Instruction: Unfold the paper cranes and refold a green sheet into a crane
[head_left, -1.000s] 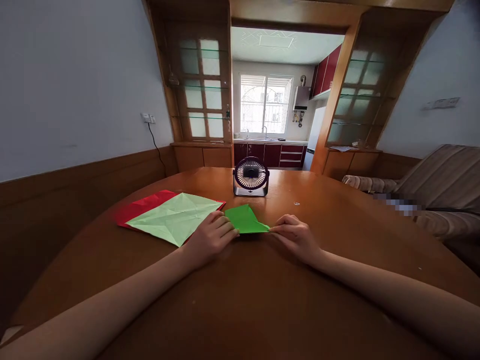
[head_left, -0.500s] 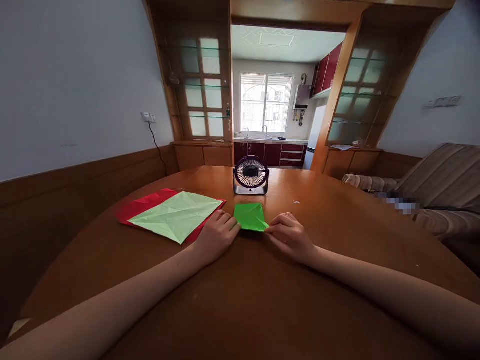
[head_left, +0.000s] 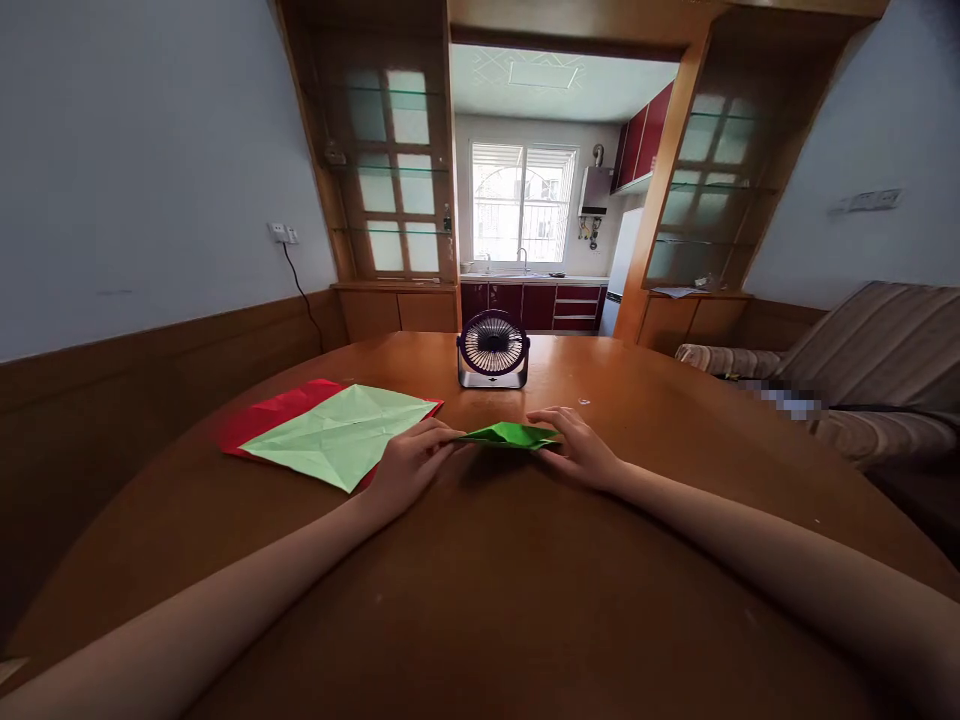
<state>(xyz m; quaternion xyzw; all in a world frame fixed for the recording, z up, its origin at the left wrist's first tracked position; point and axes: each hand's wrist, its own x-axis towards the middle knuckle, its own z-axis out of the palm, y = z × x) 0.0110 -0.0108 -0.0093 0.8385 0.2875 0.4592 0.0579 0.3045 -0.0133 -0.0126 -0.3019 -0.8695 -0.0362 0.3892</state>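
A folded sheet of bright green paper (head_left: 510,435) is held a little above the table between my two hands. My left hand (head_left: 415,462) pinches its left corner between thumb and fingers. At the right end, my right hand (head_left: 581,449) has its fingers and thumb around the paper's edge, the index finger stretched along the far side. The green paper is tilted, so it looks thin and nearly edge-on. Left of my left hand lies a creased pale green sheet (head_left: 337,430) on top of red paper (head_left: 277,410).
A small dark desk fan (head_left: 493,345) stands on the round wooden table (head_left: 480,580), behind the green paper. A striped sofa (head_left: 885,370) is at the right, beyond the table edge. A black cord (head_left: 304,290) hangs from a wall socket (head_left: 283,233) at the left.
The green paper has been raised off the table and tilted from flat to nearly edge-on. My right hand has spread its fingers around the right end. The view has shifted slightly.
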